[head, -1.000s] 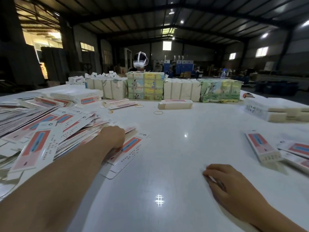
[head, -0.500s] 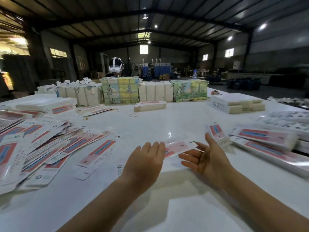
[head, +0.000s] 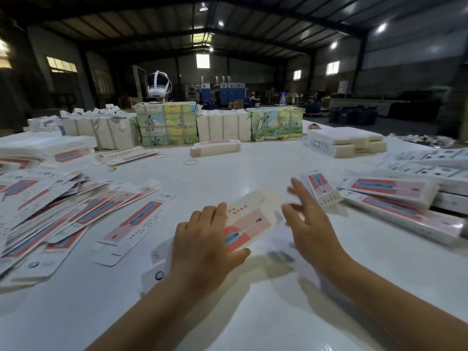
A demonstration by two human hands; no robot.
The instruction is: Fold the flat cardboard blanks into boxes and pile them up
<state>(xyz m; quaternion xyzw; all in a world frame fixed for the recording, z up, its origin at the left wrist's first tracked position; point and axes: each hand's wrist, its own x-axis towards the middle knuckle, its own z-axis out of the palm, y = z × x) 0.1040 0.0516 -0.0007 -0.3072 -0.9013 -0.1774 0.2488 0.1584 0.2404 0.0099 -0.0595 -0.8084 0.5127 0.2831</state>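
White table [head: 253, 312] fills the near view, under a dim warehouse roof. At its middle the left hand [head: 205, 245] grips a blank [head: 249, 224], fingers curled over its near-left edge and thumb out along the underside, so the card is tilted up off the surface. Right hand [head: 307, 225] is just beside the blank's right edge with fingers spread and straight; it is blurred, and whether it touches the card cannot be told. To the left lies a loose spread of flat blanks [head: 63, 211], overlapping one another. To the right, folded boxes [head: 395, 196] lie stacked side by side, with one more box [head: 321, 188] just past the right fingertips. Along the far edge stand wrapped bundles [head: 167, 124] in a row, a single flat pack [head: 215, 151] in front of them, and a few rubber bands [head: 190, 162] on the bare surface. A white headset [head: 158, 84] shows behind the bundles
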